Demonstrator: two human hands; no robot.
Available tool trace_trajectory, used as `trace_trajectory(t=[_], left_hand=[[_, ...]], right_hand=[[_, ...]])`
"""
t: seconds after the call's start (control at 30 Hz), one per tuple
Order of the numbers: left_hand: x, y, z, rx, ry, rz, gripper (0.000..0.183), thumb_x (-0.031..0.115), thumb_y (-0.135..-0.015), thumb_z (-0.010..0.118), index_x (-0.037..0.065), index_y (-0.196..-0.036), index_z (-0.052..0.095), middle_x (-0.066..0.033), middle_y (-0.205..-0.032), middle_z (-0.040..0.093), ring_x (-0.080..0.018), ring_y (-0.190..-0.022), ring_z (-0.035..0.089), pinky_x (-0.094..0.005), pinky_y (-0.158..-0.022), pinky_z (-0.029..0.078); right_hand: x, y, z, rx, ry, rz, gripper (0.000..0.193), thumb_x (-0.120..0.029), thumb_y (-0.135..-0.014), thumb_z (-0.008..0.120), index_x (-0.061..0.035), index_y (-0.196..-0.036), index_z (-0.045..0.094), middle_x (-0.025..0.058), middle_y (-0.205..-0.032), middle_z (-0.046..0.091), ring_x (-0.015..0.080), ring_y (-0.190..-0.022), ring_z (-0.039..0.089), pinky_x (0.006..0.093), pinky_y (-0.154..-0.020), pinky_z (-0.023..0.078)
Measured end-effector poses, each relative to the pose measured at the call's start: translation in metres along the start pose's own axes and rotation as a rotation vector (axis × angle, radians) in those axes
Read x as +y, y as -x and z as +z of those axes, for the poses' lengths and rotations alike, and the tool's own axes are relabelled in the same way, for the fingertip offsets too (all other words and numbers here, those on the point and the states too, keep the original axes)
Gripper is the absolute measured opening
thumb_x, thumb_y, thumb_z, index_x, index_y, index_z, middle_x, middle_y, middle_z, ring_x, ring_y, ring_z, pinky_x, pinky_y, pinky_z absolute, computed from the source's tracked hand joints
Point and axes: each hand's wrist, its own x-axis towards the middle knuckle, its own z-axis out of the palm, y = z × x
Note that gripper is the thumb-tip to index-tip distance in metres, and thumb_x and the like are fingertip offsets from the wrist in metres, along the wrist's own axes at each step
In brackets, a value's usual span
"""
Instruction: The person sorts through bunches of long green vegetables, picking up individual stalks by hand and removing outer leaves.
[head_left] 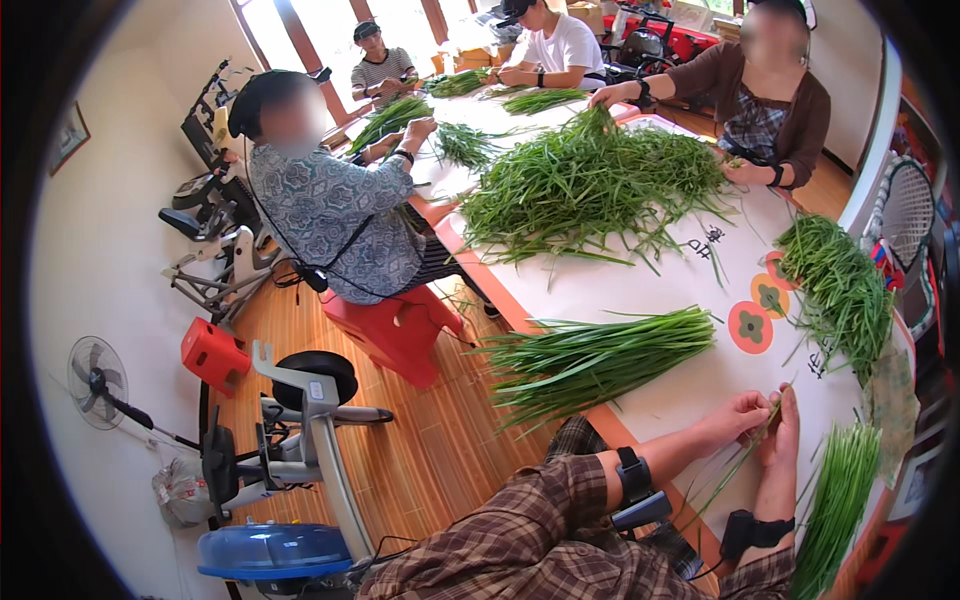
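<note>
Over the near edge of the table, my left hand [735, 420] and my right hand [786, 432] meet, fingertips pinched together. Between them are a few thin green chive stalks [733, 468], whose lower ends trail down toward my lap. Left of my hands a thick bundle of chives [610, 360] lies with its stems lined up, its left ends hanging past the table edge. Another straight bundle of chives [842, 500] rests right beside my right forearm. Farther off on the right is a looser heap of chives [840, 290].
A large tangled chive pile [590, 190] covers the middle of the white table [640, 290]. Other people sit around it handling chives. A red stool [395, 330], a grey exercise machine [325, 450] and a blue-lidded tub [270, 550] stand on the left. Rackets [905, 215] lean at the right.
</note>
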Motion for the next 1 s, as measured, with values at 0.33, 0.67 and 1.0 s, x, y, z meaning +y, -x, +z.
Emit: trace_trajectory(t=[0.33, 0.67, 1.0], left_hand=[[-0.001, -0.001, 0.003, -0.022, -0.054, -0.043, 0.014, 0.021, -0.089, 0.045, 0.008, -0.086, 0.046, 0.0003, -0.063, 0.053, -0.0072, -0.054, 0.05, -0.0199, -0.049, 0.04], [0.002, -0.003, 0.014, 0.025, -0.128, -0.047, 0.014, 0.018, -0.09, 0.042, 0.006, -0.083, 0.047, -0.0004, -0.056, 0.05, -0.0071, -0.046, 0.046, -0.0198, -0.044, 0.038], [0.006, 0.004, 0.01, 0.038, -0.201, -0.069, 0.02, 0.022, -0.09, 0.04, 0.006, -0.08, 0.047, -0.0005, -0.052, 0.048, -0.0077, -0.043, 0.046, -0.0199, -0.041, 0.036]], right_hand=[[-0.004, 0.007, -0.001, -0.052, 0.135, 0.02, 0.016, -0.022, -0.082, 0.059, -0.0105, -0.086, 0.048, -0.0038, -0.07, 0.044, 0.0055, -0.059, 0.042, 0.019, -0.051, 0.037], [-0.007, -0.001, -0.008, -0.114, 0.17, -0.194, 0.017, -0.023, -0.083, 0.057, -0.0094, -0.08, 0.047, -0.0038, -0.065, 0.039, 0.0035, -0.054, 0.035, 0.0159, -0.048, 0.03], [-0.003, -0.001, -0.008, -0.023, 0.19, -0.104, 0.017, -0.022, -0.084, 0.056, -0.0094, -0.078, 0.046, -0.0042, -0.065, 0.039, 0.002, -0.05, 0.03, 0.0157, -0.043, 0.026]])
